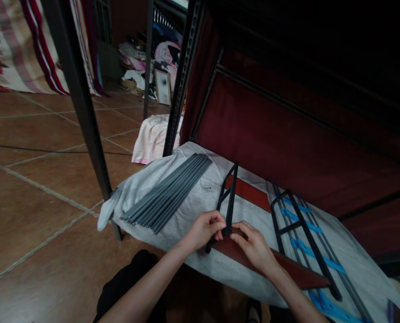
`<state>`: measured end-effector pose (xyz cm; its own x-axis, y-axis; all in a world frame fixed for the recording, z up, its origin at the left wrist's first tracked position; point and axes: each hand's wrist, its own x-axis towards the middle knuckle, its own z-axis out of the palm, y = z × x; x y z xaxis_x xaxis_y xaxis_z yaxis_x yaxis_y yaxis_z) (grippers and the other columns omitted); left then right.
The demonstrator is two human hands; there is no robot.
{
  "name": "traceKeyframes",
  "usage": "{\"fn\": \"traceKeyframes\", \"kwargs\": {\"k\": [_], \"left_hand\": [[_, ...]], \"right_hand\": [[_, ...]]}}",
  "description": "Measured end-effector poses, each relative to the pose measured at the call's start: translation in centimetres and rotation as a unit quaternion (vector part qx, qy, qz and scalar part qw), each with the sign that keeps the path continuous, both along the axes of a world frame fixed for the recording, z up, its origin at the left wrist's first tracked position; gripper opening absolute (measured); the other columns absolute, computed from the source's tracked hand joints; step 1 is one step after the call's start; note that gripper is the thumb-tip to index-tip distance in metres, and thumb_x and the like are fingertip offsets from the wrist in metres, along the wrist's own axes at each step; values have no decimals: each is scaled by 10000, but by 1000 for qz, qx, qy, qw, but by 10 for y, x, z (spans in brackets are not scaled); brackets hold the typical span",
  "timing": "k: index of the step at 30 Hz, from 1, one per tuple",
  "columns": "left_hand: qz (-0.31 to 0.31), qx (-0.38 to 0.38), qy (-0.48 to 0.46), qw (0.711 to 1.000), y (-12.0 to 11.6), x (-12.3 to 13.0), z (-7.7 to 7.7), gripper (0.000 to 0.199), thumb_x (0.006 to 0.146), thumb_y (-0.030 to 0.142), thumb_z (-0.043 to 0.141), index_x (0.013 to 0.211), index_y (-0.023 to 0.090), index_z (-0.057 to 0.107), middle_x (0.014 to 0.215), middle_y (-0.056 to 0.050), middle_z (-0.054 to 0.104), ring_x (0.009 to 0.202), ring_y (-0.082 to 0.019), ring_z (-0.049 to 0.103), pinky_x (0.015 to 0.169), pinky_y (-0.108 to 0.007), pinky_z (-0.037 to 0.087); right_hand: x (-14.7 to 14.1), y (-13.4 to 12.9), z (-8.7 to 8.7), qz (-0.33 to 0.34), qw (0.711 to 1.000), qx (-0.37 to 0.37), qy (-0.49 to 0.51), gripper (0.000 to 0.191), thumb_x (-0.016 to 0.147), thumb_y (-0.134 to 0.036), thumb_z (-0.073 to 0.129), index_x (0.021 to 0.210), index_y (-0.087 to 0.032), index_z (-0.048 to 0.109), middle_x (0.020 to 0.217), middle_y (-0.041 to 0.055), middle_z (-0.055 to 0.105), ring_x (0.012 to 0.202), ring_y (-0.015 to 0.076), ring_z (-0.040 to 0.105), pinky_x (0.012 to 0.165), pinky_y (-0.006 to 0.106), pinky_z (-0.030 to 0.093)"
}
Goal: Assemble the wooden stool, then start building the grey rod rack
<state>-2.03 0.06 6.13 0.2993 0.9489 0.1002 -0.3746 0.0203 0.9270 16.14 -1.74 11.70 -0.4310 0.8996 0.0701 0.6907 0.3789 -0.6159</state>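
Both hands meet at the lower part of a black metal frame (231, 202) that stands upright on the cloth. My left hand (208, 229) is closed at the frame's left side, its fingertips pinched on something too small to make out. From the right, my right hand (250, 242) pinches the frame's lower bar beside a reddish-brown board (296, 269). This long board lies along the front edge and reaches a second black frame (312, 233). Behind the first frame lies another reddish board (252, 194).
A bundle of grey rods (173, 190) lies left on the grey cloth (186, 251). Rods with blue wrapping (321, 255) lie at the right. Dark metal posts (81, 98) rise at the left. Behind is a dark red panel (270, 134); clothes (166, 54) are piled farther back.
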Motion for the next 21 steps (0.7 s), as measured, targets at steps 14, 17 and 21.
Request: {"fn": "traceKeyframes", "kwargs": {"k": [14,17,21], "left_hand": [[-26,-48,-56,997,8,1,-9,316,691,342,749,816,149,532,543,20,610,457,-129,598,461,-219,460],[-1,-45,-32,998,6,1,-10,307,704,357,741,791,150,533,525,20,603,420,-105,559,430,-189,396],[8,-21,-62,998,4,3,-13,280,713,333,743,809,154,549,526,35,584,466,-79,532,488,-179,382]], "right_hand": [[-1,0,-1,-44,999,-16,9,44,852,-269,554,868,-233,573,859,-21,655,826,171,602,746,288,423],[-3,-2,0,-51,999,-6,12,42,852,-264,553,868,-232,575,851,-24,651,810,165,598,735,283,418],[-4,0,1,-52,998,-24,24,46,849,-266,558,848,-225,580,834,-24,656,798,163,599,721,276,418]]}}
